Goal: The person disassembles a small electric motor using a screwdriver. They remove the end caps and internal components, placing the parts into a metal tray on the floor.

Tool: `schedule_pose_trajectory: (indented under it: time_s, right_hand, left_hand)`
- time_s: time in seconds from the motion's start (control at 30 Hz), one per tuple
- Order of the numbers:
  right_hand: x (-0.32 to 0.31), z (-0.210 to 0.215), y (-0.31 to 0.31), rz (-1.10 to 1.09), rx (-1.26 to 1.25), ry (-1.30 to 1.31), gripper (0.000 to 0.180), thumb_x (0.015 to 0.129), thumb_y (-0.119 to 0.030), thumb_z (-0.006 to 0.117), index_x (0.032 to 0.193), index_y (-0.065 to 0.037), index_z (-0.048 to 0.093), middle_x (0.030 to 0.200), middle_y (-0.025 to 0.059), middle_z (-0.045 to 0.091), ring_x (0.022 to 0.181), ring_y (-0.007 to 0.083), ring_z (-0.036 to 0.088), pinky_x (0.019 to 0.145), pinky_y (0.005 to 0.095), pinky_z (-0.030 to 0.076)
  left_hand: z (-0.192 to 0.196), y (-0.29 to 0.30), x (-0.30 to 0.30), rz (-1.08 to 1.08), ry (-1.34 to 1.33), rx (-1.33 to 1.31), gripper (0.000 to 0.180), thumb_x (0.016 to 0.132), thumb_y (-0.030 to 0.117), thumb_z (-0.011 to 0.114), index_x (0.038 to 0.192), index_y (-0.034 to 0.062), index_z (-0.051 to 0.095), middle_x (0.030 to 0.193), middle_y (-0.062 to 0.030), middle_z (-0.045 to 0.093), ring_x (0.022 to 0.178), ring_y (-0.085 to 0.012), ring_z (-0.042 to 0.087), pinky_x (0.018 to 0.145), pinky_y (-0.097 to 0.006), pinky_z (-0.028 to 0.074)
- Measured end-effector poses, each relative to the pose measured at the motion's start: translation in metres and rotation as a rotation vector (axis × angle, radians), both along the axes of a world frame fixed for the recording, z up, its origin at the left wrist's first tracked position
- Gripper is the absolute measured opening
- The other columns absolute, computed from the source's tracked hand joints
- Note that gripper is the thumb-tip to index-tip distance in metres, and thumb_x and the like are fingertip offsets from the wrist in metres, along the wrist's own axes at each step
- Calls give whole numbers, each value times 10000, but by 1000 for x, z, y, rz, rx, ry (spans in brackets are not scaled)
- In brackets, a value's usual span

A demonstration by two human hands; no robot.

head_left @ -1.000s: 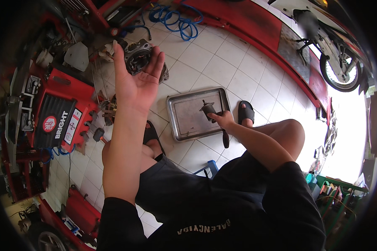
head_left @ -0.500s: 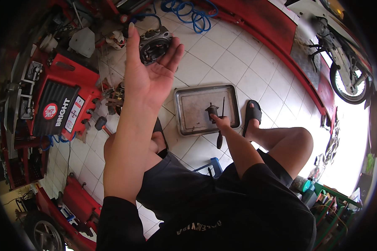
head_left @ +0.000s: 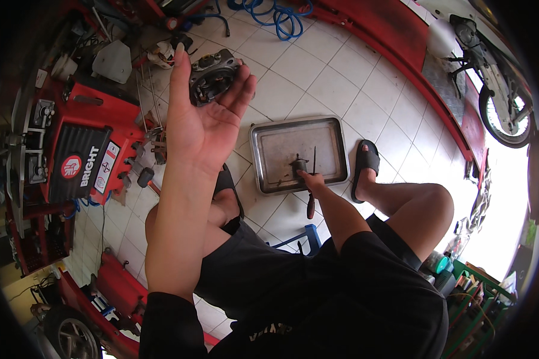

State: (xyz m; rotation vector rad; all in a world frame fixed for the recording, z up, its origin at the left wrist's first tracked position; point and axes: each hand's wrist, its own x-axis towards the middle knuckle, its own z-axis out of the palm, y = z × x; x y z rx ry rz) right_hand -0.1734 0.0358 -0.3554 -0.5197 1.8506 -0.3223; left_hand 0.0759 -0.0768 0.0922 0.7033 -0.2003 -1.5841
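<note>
My left hand is raised at the far left, palm turned up. A grey metal housing with a round, dark hollow opening sits between its thumb and fingers. Lower and to the right, my right hand is over the near side of a shallow metal tray. Its fingers close on a screwdriver, shaft pointing up and dark handle hanging below the hand. A small dark cylindrical part is at its fingertips; I cannot tell whether it touches the tray.
A red and black machine stands on the left, with a black-headed hammer beside it. A blue hose coils on the tiled floor at the back. A red platform runs along the far right, near a motorcycle wheel.
My left hand has shifted slightly left, with the housing a little lower and tilted differently. My right hand has moved slightly left and nearer, carrying the screwdriver and the cylindrical part.
</note>
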Motion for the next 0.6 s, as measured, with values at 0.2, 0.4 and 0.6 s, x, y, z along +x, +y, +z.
schedule_pose_trajectory:
  time_s: [0.2,0.4,0.6]
  right_hand:
    - [-4,-5,-3,78,4,30,518,732,-491,873,668,-115,524,595,-7,491,463,139,440,445,351,342]
    - [-14,-18,0,85,-76,51,522,734,-522,864,684,-112,546,597,-4,498,469,140,446,450,357,347]
    - [-10,24,-3,-25,-154,-60,527,721,-529,867,776,-46,661,639,10,553,504,139,451,471,347,339]
  left_hand:
    - [-3,0,-2,-21,-2,5,582,882,488,755,1122,-18,600,1036,-178,687,985,-289,686,961,-429,571]
    - [-4,1,-9,-56,-3,15,575,881,480,758,1117,-20,598,1043,-185,685,1003,-302,683,969,-432,566]
    - [-16,-3,-6,-46,9,-24,637,862,468,781,1076,-87,554,1061,-248,638,1081,-405,645,1050,-524,529]
